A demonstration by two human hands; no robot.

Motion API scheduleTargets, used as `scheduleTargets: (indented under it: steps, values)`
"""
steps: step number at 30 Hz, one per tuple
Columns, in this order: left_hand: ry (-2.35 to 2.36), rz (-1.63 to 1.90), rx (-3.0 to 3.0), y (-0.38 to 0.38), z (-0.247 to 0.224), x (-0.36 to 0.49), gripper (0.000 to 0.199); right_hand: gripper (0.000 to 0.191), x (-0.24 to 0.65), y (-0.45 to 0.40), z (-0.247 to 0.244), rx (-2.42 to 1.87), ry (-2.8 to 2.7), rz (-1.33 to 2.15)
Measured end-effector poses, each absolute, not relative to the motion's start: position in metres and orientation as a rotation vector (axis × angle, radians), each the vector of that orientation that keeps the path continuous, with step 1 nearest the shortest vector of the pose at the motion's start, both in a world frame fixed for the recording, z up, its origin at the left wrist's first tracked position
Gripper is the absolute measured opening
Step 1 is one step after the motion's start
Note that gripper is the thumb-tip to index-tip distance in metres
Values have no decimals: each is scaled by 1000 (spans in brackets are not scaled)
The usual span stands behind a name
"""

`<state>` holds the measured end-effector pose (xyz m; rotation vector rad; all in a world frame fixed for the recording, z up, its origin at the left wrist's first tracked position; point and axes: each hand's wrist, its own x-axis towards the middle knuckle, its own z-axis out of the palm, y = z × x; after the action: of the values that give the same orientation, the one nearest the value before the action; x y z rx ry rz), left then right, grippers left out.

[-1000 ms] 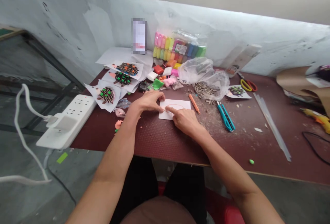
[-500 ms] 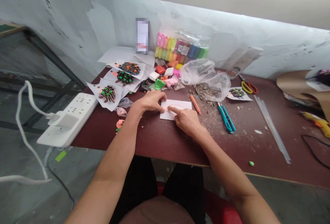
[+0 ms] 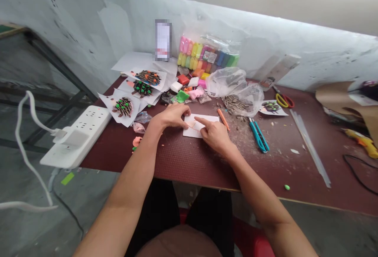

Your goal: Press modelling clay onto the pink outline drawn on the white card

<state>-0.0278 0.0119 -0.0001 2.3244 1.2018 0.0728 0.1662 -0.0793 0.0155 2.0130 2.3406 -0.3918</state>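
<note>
A white paper card (image 3: pixel 201 126) lies flat on the maroon table (image 3: pixel 183 166), with a thin orange clay line (image 3: pixel 192 123) on it. My left hand (image 3: pixel 174 115) rests on the card's left edge, fingertips pressing it down. My right hand (image 3: pixel 215 134) lies over the card's right part, its extended index finger pressing on the orange line. That hand hides part of the line. An orange marker (image 3: pixel 223 119) lies just past the card's right corner, near my right hand.
Clay-and-seed hedgehog pictures (image 3: pixel 122 107) lie on papers at the left, beside clay blocks and a bagged clay set (image 3: pixel 206 52). Sunflower seeds (image 3: pixel 234 104), a teal utility knife (image 3: pixel 258 140) and scissors (image 3: pixel 282 100) lie to the right. A power strip (image 3: pixel 79 136) sits off the left table edge.
My right hand has moved slightly up and right, its index finger now further along the orange line and covering more of it. My left hand and the card have stayed nearly in place.
</note>
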Motion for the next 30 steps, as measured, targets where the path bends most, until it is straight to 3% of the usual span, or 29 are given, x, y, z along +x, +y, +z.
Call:
scheduleTargets:
  steps: [8,30]
  values:
    - [1190,93,2325,13,-4,-29,45,52,161,-81,13,1877,2331,-314]
    - [1191,102,2333,14,-5,-28,44,59,153,-83,15,1817,2374,-374]
